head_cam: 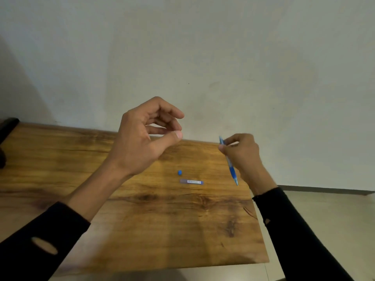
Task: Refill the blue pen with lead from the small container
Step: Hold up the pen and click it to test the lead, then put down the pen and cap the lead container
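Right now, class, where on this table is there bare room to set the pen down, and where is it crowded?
The near half of the wooden table, between the two sleeves, is bare, as is the far left stretch. The crowded spot is mid-table, where the blue cap and the small lead container lie close together, near the blue pen in the right hand.

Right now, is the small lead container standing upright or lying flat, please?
Lying flat: the lead container rests lengthwise on the wooden table, beside a small blue cap.
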`<state>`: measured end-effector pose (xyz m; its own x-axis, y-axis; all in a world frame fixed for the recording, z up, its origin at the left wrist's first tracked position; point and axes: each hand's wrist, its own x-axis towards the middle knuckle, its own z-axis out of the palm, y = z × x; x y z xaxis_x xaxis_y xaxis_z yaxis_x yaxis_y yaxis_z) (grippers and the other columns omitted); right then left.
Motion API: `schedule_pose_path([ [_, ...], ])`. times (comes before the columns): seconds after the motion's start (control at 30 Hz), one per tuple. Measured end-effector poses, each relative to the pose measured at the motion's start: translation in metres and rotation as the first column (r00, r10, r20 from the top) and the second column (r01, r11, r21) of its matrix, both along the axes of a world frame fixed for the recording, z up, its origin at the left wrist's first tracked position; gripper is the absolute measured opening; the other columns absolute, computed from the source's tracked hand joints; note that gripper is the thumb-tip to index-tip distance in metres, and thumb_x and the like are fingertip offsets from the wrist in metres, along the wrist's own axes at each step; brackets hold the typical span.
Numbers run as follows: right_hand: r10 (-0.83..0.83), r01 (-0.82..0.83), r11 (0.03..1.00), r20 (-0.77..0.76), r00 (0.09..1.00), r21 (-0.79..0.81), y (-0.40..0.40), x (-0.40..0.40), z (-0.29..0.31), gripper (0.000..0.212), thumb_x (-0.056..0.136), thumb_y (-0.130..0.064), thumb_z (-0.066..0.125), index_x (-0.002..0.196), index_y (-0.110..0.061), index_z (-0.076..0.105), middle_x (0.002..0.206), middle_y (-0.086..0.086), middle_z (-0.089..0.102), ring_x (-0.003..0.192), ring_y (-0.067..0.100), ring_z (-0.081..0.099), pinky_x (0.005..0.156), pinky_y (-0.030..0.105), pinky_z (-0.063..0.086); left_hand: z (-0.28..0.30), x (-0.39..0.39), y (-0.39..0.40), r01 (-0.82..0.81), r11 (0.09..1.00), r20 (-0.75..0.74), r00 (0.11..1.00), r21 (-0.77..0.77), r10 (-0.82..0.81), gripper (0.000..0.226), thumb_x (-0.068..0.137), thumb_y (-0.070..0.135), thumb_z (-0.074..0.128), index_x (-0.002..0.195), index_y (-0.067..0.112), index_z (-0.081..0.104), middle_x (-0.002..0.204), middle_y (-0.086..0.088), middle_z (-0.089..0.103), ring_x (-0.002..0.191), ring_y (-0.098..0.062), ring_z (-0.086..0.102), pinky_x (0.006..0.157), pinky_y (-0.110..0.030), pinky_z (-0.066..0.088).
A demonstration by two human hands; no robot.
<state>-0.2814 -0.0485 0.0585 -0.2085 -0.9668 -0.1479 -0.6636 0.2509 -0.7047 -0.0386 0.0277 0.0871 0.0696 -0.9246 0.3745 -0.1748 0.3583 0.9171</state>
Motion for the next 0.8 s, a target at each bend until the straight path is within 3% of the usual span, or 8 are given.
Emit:
schedule_pose_path([
  [0.2, 0.055, -0.049, 0.997, -0.090, 0.994, 0.060, -0.001, -0.001, -0.052, 0.028, 0.090, -0.022, 0.086, 0.079, -0.023, 0.061, 0.082, 0.000, 0.067, 0.077, 0.022, 0.071, 0.075, 0.041, 0.064, -0.024, -0.003, -0.004, 0.017, 0.999, 0.051, 0.999, 0.034, -0.019, 0.021, 0.085, 0.014, 0.081, 0.105, 0.019, 0.075, 0.089, 0.003, 0.079, 0.088, -0.017, 0.078, 0.079, -0.026, 0.064],
  [0.27, 0.102, -0.090, 0.992, -0.147, 0.984, 0.089, -0.001, 0.002, -0.062, 0.027, 0.091, -0.026, 0.086, 0.082, -0.024, 0.060, 0.084, -0.001, 0.067, 0.076, 0.017, 0.069, 0.067, 0.033, 0.059, -0.038, -0.003, -0.008, 0.011, 0.996, 0.083, 0.996, 0.093, -0.018, 0.016, 0.088, 0.017, 0.081, 0.103, 0.022, 0.077, 0.090, 0.003, 0.080, 0.088, -0.015, 0.078, 0.082, -0.030, 0.066],
  [0.4, 0.192, -0.160, 0.978, -0.277, 0.941, 0.134, -0.001, 0.010, -0.077, 0.027, 0.091, -0.031, 0.084, 0.092, -0.026, 0.058, 0.087, -0.006, 0.066, 0.071, 0.004, 0.057, 0.055, 0.021, 0.034, -0.064, -0.005, -0.016, -0.015, 0.976, 0.245, 0.969, 0.219, -0.040, 0.012, 0.097, 0.019, 0.080, 0.096, 0.030, 0.079, 0.093, 0.009, 0.081, 0.088, -0.006, 0.076, 0.084, -0.032, 0.065],
  [0.53, 0.224, -0.185, 0.968, -0.248, 0.942, 0.168, -0.002, 0.014, -0.078, 0.034, 0.090, -0.033, 0.086, 0.105, -0.024, 0.057, 0.097, -0.003, 0.067, 0.080, 0.010, 0.059, 0.057, 0.025, 0.035, -0.073, -0.005, -0.018, -0.031, 0.959, 0.366, 0.927, 0.283, -0.078, 0.006, 0.099, 0.031, 0.075, 0.095, 0.036, 0.078, 0.093, 0.020, 0.080, 0.090, 0.006, 0.072, 0.074, -0.017, 0.054],
  [0.6, 0.254, -0.214, 0.962, -0.274, 0.928, 0.168, -0.001, 0.013, -0.073, 0.034, 0.090, -0.036, 0.085, 0.107, -0.025, 0.057, 0.093, -0.006, 0.066, 0.078, 0.009, 0.059, 0.056, 0.025, 0.034, -0.074, -0.004, -0.019, -0.056, 0.952, 0.387, 0.920, 0.302, -0.068, 0.005, 0.099, 0.034, 0.075, 0.095, 0.035, 0.079, 0.091, 0.022, 0.079, 0.090, 0.009, 0.071, 0.074, -0.017, 0.052],
  [0.7, 0.368, -0.356, 0.929, -0.358, 0.858, 0.102, 0.001, 0.009, -0.060, 0.028, 0.091, -0.033, 0.084, 0.106, -0.028, 0.062, 0.094, -0.009, 0.059, 0.083, 0.012, 0.057, 0.057, 0.022, 0.033, -0.073, -0.003, -0.019, -0.087, 0.940, 0.402, 0.914, 0.330, -0.057, 0.006, 0.099, 0.036, 0.074, 0.095, 0.035, 0.078, 0.092, 0.021, 0.080, 0.086, 0.005, 0.073, 0.080, -0.025, 0.059],
  [0.8, 0.643, -0.640, 0.751, -0.405, 0.650, 0.166, 0.011, 0.013, -0.054, 0.021, 0.090, -0.028, 0.085, 0.104, -0.027, 0.068, 0.101, -0.007, 0.059, 0.097, 0.017, 0.057, 0.066, 0.023, 0.037, -0.070, 0.000, -0.019, -0.126, 0.925, 0.413, 0.910, 0.358, -0.036, 0.007, 0.100, 0.036, 0.073, 0.094, 0.035, 0.077, 0.090, 0.019, 0.080, 0.088, -0.002, 0.076, 0.087, -0.036, 0.064],
])
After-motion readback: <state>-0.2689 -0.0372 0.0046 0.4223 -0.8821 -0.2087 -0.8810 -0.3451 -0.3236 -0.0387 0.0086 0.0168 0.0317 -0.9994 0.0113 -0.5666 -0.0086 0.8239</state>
